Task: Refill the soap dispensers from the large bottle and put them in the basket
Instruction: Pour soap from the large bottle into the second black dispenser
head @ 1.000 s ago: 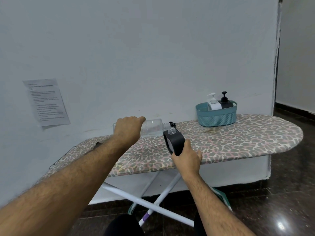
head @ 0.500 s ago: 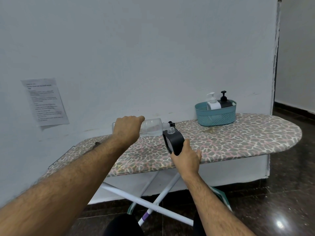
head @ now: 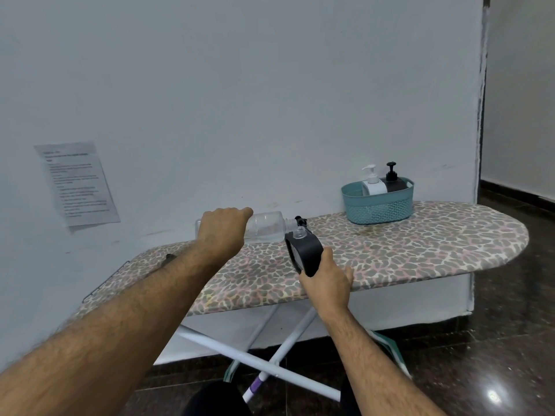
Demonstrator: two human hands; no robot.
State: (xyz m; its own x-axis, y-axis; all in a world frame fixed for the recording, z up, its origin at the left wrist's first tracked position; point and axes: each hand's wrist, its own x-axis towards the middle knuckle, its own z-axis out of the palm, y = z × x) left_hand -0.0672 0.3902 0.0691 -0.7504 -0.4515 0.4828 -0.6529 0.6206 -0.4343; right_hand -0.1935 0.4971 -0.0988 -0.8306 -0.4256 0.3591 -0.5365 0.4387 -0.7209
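on the wall, a printed sheet (head: 77, 184), text unreadable.

L arm stretched fwd, forearm bare, L hand (head: 222, 234) knuckles up, fingers curled tight round the bottle (head: 265, 226), which lies tipped sideways. R arm reaches up from lower right, wrist bent, R hand (head: 327, 277) w/ its grip round the base of the dispenser (head: 304, 253), thumb along its side. Hands near each other, not touching.

Clear plastic bottle (head: 265, 226); matt black dispenser (head: 304, 255); cloth board cover (head: 405, 247).
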